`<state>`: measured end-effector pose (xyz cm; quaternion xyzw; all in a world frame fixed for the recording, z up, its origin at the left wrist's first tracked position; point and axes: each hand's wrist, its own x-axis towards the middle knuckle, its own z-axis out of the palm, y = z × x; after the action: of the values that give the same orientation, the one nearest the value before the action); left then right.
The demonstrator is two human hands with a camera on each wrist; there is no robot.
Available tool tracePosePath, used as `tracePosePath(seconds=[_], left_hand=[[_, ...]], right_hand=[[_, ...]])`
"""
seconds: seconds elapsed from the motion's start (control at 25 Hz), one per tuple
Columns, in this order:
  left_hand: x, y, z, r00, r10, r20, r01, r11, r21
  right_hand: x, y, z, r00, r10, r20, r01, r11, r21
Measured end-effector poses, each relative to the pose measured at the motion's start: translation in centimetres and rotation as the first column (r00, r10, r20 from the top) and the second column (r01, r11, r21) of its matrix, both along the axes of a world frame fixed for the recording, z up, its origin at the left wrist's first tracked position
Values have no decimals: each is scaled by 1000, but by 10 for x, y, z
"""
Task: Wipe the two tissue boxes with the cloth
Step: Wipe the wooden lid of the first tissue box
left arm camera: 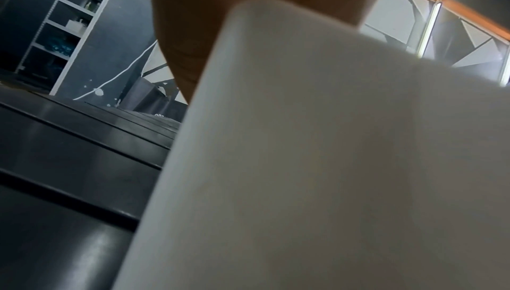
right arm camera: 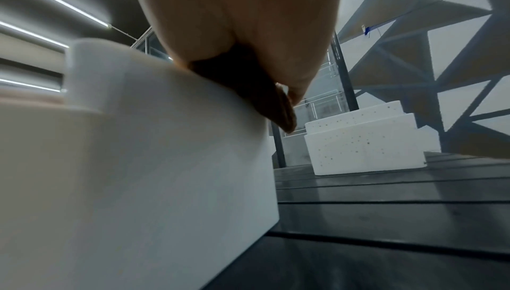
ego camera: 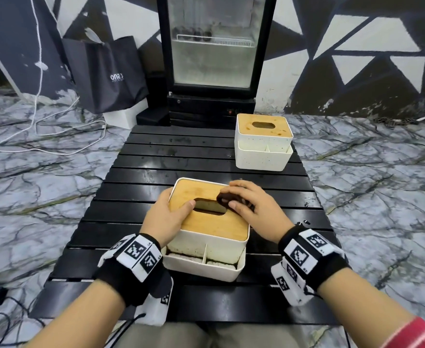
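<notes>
A white tissue box [ego camera: 206, 249] with a bamboo lid [ego camera: 214, 222] stands near me on the black slatted table [ego camera: 131, 192]. My left hand [ego camera: 166, 214] grips its left side, thumb laid on the lid beside the slot. My right hand [ego camera: 254, 204] presses a dark brown cloth [ego camera: 227, 200] onto the lid's far right part, thumb over the cloth. The right wrist view shows the cloth [right arm camera: 265, 98] under the hand on the box's white wall [right arm camera: 138, 164]. In the left wrist view the box wall [left arm camera: 331, 164] fills the picture. A second tissue box [ego camera: 263, 144] [right arm camera: 364, 142] stands at the table's far right.
A glass-door fridge [ego camera: 215, 54] stands behind the table, with a dark shopping bag [ego camera: 108, 74] to its left. White cables [ego camera: 63, 131] trail over the marbled floor at the left. Bare slats lie between the two boxes.
</notes>
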<state>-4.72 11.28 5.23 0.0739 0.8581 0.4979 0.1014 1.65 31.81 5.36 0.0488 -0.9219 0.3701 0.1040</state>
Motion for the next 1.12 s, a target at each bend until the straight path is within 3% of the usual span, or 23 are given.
tracePosePath(seconds=[0.12, 0.24, 0.36, 0.6, 0.88, 1.12], left_hand=[[0, 2, -2, 1000, 23, 6, -23, 1000, 0], [-2, 2, -4, 999, 38, -4, -38, 999, 0], [-3, 1, -5, 1000, 28, 6, -28, 999, 17], [-1, 1, -4, 1000, 19, -14, -19, 1000, 3], [-1, 1, -5, 999, 7, -49, -8, 1000, -23], [-1, -2, -3, 999, -35, -40, 35, 999, -4]], right_hand=[[10, -8, -6, 1000, -6, -28, 5, 1000, -18], [34, -22, -13, 991, 76, -112, -77, 997, -2], [36, -20, -12, 986, 136, -95, -136, 991, 7], [14, -9, -7, 999, 19, -27, -20, 999, -31], [42, -23, -16, 987, 123, -104, -124, 992, -3], [5, -2, -10, 997, 36, -63, -35, 999, 6]])
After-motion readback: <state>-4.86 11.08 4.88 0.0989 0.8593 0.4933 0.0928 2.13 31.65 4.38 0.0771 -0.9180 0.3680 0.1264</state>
